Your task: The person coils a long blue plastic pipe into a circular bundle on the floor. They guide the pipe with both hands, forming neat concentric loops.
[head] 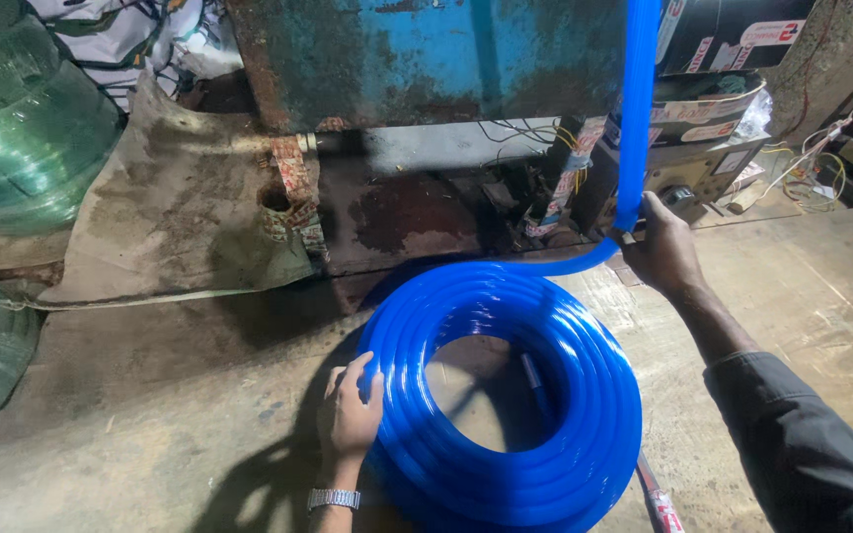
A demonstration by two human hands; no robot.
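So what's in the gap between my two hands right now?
In the head view, the coiled blue hose fills it: the left hand rests on its rim, and the right hand grips the hose rising from it.

Black carton (733, 30) with red-white labels (772, 35) stands top right

Metal-link wristwatch (334, 498) on left wrist; dark long sleeve (802, 449) on right
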